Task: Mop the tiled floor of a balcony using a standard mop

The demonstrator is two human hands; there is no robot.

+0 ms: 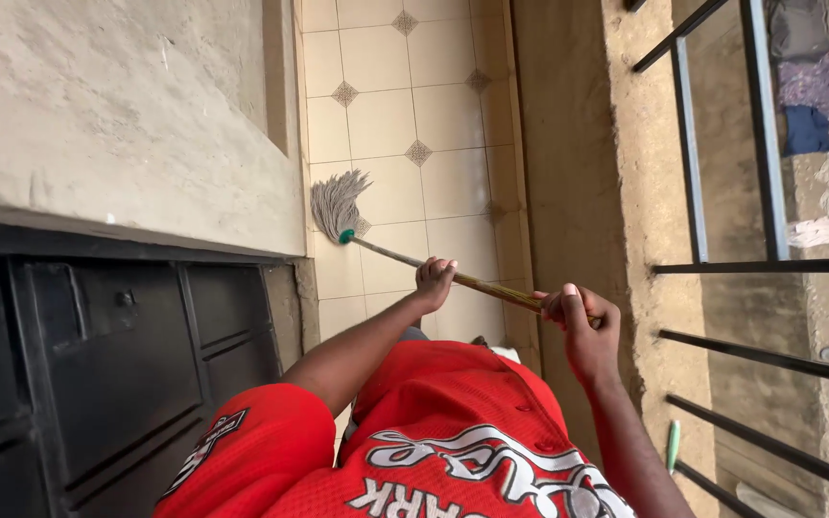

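Across the tiles, mop (405, 257) head-leftward.

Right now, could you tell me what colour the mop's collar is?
Green, on the mop collar; the head view shows it best.

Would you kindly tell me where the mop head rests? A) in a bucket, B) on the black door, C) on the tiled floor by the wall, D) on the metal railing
C: the grey mop head lies on the cream tiled floor, close beside the plastered wall.
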